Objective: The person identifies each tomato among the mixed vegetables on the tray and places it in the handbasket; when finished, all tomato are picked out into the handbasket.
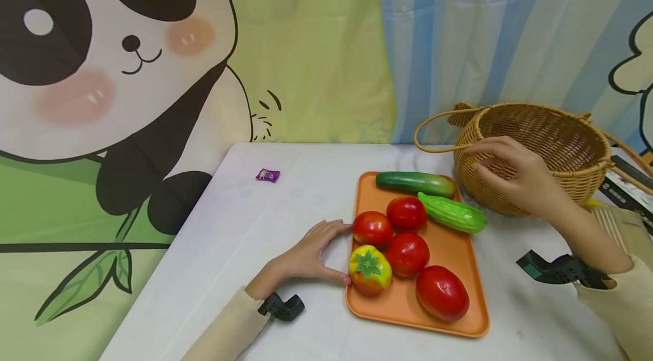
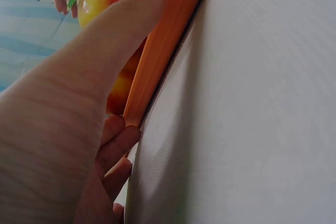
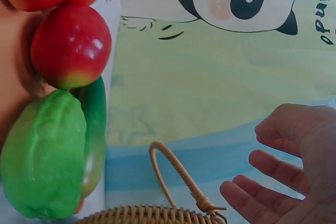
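- On the head feed, I am seeing the left hand (image 1: pixel 308 254) spreading wide, thumb and fingertips touching the edge of the orange tray (image 1: pixel 403 301), clasping nothing.
- The right hand (image 1: pixel 520 175) is hovering before the wicker basket (image 1: pixel 581 186), fingers loosely bent, holding nothing.
- The tray is resting on the table (image 1: pixel 296 202), carrying 5 red or yellow-red fruits (image 1: pixel 408 253) and 2 green vegetables (image 1: pixel 451 213).

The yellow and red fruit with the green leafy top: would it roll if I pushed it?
The yellow and red fruit would probably roll, because its sides are round, but the raised rim of the orange tray might stop it. It may feel slippery, since its skin looks shiny.
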`<action>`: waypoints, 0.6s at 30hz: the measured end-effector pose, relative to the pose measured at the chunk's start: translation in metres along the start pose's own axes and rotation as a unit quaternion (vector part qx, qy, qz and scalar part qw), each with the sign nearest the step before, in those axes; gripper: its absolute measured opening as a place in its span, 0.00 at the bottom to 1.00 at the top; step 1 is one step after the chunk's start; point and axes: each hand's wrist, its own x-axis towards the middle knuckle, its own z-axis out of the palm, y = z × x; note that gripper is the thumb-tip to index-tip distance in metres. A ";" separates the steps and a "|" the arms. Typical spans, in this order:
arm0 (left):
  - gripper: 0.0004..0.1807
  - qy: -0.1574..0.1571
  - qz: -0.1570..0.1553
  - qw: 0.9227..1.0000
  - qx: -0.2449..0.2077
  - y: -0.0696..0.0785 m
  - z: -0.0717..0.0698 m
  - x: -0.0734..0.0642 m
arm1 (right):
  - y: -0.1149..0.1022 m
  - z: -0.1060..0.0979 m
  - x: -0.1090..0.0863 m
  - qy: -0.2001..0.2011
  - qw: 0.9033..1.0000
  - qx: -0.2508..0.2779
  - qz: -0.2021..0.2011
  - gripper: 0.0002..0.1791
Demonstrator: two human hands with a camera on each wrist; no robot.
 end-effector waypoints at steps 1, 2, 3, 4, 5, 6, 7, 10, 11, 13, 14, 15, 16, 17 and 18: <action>0.55 0.001 0.002 1.000 0.000 0.000 0.000 0.000 | 0.000 0.002 0.000 -0.003 1.000 0.004 -0.004 0.20; 0.55 0.001 0.003 1.000 0.000 0.000 0.000 0.000 | 0.000 0.004 0.000 -0.006 1.000 0.010 -0.009 0.21; 0.55 0.002 0.002 1.000 0.000 0.001 -0.001 0.000 | 0.001 0.007 0.000 -0.011 1.000 0.018 -0.013 0.22; 0.55 0.002 0.001 1.000 -0.002 0.000 -0.001 -0.001 | 0.001 0.010 0.000 -0.014 1.000 0.021 -0.014 0.23; 0.55 0.002 -0.001 1.000 -0.002 0.000 -0.001 -0.001 | 0.002 0.012 0.000 -0.016 0.999 0.027 -0.016 0.23; 0.55 0.002 -0.003 1.000 -0.003 0.000 -0.001 -0.001 | 0.003 0.015 0.000 -0.020 0.999 0.033 -0.016 0.23; 0.55 0.002 -0.005 1.000 -0.004 0.000 -0.001 -0.002 | 0.004 0.018 0.000 -0.023 0.999 0.040 -0.016 0.24; 0.55 0.001 -0.005 1.000 -0.004 -0.002 0.001 -0.002 | 0.004 0.025 -0.003 -0.032 0.998 0.054 -0.014 0.24; 0.55 0.002 -0.003 1.000 -0.004 -0.002 0.001 -0.002 | 0.004 0.027 -0.004 -0.037 0.997 0.062 -0.012 0.23; 0.55 0.003 0.000 1.000 -0.003 -0.003 0.002 -0.001 | 0.003 0.030 -0.006 -0.046 0.997 0.063 -0.012 0.22; 0.55 0.003 0.001 1.000 -0.003 -0.003 0.002 -0.001 | 0.002 0.031 -0.006 -0.051 0.997 0.063 -0.012 0.22; 0.55 0.003 0.001 1.000 -0.003 -0.002 0.002 -0.001 | 0.001 0.033 -0.007 -0.059 0.996 0.062 -0.010 0.21; 0.55 0.003 0.002 1.000 -0.003 -0.002 0.002 -0.001 | 0.001 0.035 -0.008 -0.067 0.996 0.059 -0.010 0.20; 0.55 0.003 0.002 1.000 -0.003 -0.002 0.001 0.000 | 0.000 0.037 -0.008 -0.074 0.995 0.059 -0.011 0.20; 0.55 0.002 0.002 1.000 -0.003 -0.001 0.001 0.000 | -0.001 0.039 -0.008 -0.083 0.995 0.056 -0.011 0.21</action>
